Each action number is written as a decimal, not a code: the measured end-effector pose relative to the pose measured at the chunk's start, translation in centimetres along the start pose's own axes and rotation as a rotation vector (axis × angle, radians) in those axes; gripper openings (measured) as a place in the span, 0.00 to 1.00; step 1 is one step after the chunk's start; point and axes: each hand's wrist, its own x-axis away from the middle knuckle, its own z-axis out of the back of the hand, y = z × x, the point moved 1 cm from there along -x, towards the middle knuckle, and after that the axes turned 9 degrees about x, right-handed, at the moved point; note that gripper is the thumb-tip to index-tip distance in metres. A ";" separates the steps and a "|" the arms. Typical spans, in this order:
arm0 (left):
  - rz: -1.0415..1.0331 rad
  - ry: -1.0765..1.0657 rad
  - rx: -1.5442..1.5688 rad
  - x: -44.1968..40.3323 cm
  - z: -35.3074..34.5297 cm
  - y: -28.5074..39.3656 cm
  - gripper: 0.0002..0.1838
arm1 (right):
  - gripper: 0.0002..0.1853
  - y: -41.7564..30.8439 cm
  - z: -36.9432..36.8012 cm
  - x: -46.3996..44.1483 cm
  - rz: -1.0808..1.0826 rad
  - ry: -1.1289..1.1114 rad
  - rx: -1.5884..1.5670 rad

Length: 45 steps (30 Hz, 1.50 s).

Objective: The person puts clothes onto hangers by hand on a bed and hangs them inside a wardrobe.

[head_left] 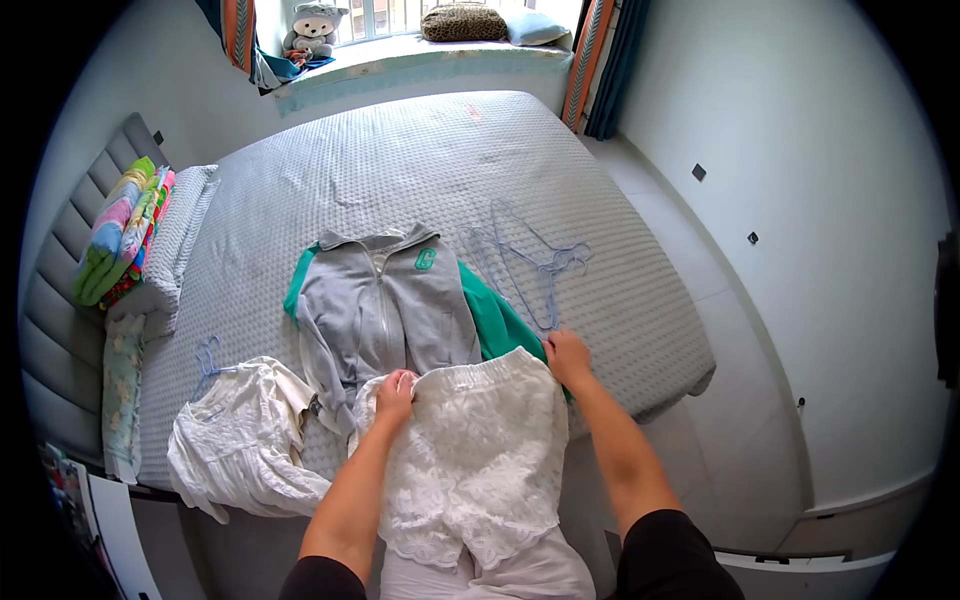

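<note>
White lace shorts [470,450] with a gathered elastic waistband hang in front of me at the bed's near edge. My left hand [395,397] is closed on the waistband's left part. At its right end my right hand [568,360] is closed on the shorts, close to the cuff of a green sleeve. Behind the shorts a grey zip jacket [385,300] with green sleeves and a green letter patch lies spread on the bed. Several thin blue wire hangers [550,268] lie beyond my right hand. Left of the jacket is a crumpled white garment [245,430] with a blue hanger [208,365] at its neck.
The bed [400,150] has a grey textured cover. Folded colourful bedding [125,230] rests on pillows by the padded headboard [60,270]. A plush toy [315,32] and cushions [463,22] sit on the window ledge. Tiled floor [720,340] runs along the right wall.
</note>
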 end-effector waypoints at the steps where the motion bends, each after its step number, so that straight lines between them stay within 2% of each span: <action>1: -0.091 0.023 -0.034 0.4 0.1 -0.4 0.10 | 0.08 -0.2 1.6 0.7 0.042 0.029 -0.051; 3: -0.263 0.076 -0.101 1.6 0.2 -1.3 0.12 | 0.08 -0.5 4.3 1.7 0.180 0.241 -0.052; 4: -0.271 0.145 -0.068 3.1 -0.1 0.0 0.13 | 0.08 -0.8 5.4 2.4 0.248 0.344 -0.052; 6: -0.438 0.278 -0.079 5.9 -0.6 3.5 0.12 | 0.06 -2.0 7.4 3.4 0.311 0.595 0.029; 8: -0.559 0.352 -0.136 7.3 -0.5 5.3 0.11 | 0.05 -2.2 7.4 4.3 0.116 0.457 -0.373; 10: -0.287 0.151 0.273 8.2 -0.9 6.3 0.10 | 0.04 -2.1 5.1 6.2 -0.357 -0.153 -1.195; 11: -0.148 0.047 0.472 8.9 -1.2 6.9 0.10 | 0.05 -2.1 5.0 7.1 -0.404 -0.173 -1.247; 13: 0.013 -0.102 0.576 10.2 -1.6 8.1 0.14 | 0.06 -3.6 6.9 9.3 -0.496 -0.216 -1.352; 15: 0.137 -0.176 0.593 10.9 -2.2 9.6 0.16 | 0.07 -4.6 7.4 10.5 -0.356 -0.211 -1.358; 16: 0.166 -0.199 0.564 11.4 -2.2 10.5 0.23 | 0.07 -5.3 7.8 11.3 -0.288 -0.212 -1.360; 19: 0.290 -0.255 0.516 12.3 -1.5 12.3 0.28 | 0.09 -8.2 10.3 14.0 -0.081 -0.296 -1.275; 20: 0.273 -0.246 0.449 12.2 -1.4 12.1 0.30 | 0.08 -8.7 10.9 15.0 0.084 -0.332 -1.171; 23: 0.166 -0.197 0.396 13.1 -1.6 12.4 0.26 | 0.08 -10.2 11.0 17.7 0.272 -0.526 -1.181; 24: 0.153 -0.088 0.429 13.4 -1.8 11.8 0.20 | 0.08 -10.3 11.6 18.1 0.285 -0.537 -1.108; 27: -0.052 -0.247 0.135 13.2 -1.3 8.3 0.19 | 0.12 -11.4 12.6 18.3 0.047 -0.547 -1.316; 28: -0.035 -0.312 0.137 15.3 -1.9 9.4 0.18 | 0.18 -12.8 14.5 18.1 -0.118 -0.548 -1.383; 29: -0.072 -0.437 0.039 15.8 -2.3 8.3 0.18 | 0.18 -13.1 14.3 17.0 -0.192 -0.551 -1.514; 31: 0.006 -0.472 0.099 17.4 -2.9 7.9 0.19 | 0.20 -13.2 12.9 14.8 -0.342 -0.553 -1.775; 34: -0.176 -0.184 -0.013 17.1 -2.0 7.7 0.23 | 0.20 -13.8 12.7 13.5 -0.276 -0.541 -1.712; 37: -0.182 -0.242 0.062 16.8 -1.7 8.1 0.24 | 0.19 -15.8 13.2 14.0 -0.260 -0.646 -1.777; 41: -0.296 -0.209 -0.079 17.1 -3.2 9.5 0.19 | 0.19 -17.6 11.8 14.7 -0.213 -0.624 -1.726; 45: -0.383 -0.168 -0.112 16.6 -3.8 9.0 0.19 | 0.20 -18.6 10.4 15.4 -0.165 -0.587 -1.695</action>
